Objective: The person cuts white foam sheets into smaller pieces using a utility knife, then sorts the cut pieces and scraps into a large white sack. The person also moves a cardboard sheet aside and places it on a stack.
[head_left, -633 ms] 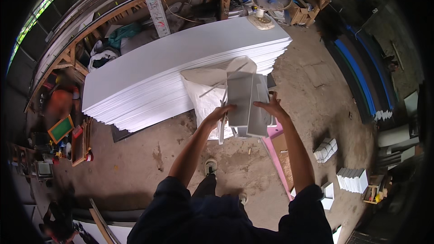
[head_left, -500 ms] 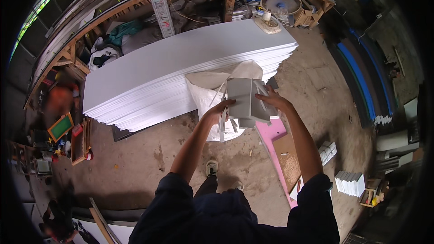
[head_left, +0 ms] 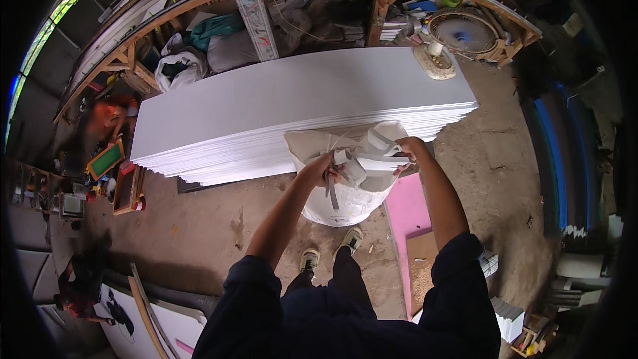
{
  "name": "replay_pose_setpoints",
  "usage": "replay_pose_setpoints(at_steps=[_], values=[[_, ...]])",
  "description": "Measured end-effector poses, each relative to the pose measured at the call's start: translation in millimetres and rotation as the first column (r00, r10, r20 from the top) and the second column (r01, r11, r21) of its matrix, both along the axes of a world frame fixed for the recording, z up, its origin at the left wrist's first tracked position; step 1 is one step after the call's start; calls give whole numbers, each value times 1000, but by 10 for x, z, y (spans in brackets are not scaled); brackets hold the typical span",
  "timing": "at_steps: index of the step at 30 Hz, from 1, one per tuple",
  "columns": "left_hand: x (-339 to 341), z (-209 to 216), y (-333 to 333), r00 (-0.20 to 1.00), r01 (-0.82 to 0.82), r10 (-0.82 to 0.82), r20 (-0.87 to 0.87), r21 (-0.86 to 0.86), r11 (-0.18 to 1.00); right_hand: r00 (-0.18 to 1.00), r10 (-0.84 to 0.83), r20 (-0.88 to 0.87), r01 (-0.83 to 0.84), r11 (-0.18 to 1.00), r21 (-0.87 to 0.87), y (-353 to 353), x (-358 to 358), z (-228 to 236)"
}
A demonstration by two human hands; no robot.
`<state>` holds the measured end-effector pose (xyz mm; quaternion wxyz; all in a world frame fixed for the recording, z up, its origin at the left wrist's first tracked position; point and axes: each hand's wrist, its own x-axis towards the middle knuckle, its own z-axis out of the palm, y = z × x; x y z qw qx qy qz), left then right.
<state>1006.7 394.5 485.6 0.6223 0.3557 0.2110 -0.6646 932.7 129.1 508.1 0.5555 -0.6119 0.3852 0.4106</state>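
Observation:
A white woven sack (head_left: 332, 207) stands on the floor, its mouth open, against the stack of white sheets. Over its mouth, both my hands hold grey-white foam offcuts. My left hand (head_left: 324, 169) is closed around some thin strips and a curled foam piece (head_left: 353, 171). On the other side, my right hand (head_left: 412, 151) grips the ends of several pale foam strips (head_left: 382, 161) that span toward the left. Some of the right fingers are hidden behind the strips.
The tall stack of white sheets (head_left: 286, 93) lies beyond the sack, with a fan (head_left: 458, 36) at its right end. A pink sheet (head_left: 407, 209) and brown board (head_left: 420, 262) lie to the right. Two people (head_left: 109, 116) (head_left: 73, 299) are at the left.
The wide grey channel-like bundle between my hands has given way to narrower, curled strips lower over the sack. My feet have moved closer to the sack and the view has shifted.

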Motion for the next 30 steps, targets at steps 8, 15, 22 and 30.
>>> replay_pose_setpoints(at_steps=[8, 15, 22, 30], values=[[445, -659, -95, 937, -184, 114, 330, 190, 965, 980, 121, 161, -112, 992, -62, 162, 123, -533], [132, -424, -212, -51, 63, -775, 630, 777, 627, 638, 563, 526, -453, 826, -335, 309, -420, -484], [206, -160, 272, -420, -156, -735, 532, 756, 636, 436, 841, 321, -397, 500, -770, 396, -899, -474], [677, -522, 277, -746, -475, -616, 253, 446, 758, 439, 849, 293, -143, 388, -910, 748, -885, -389]])
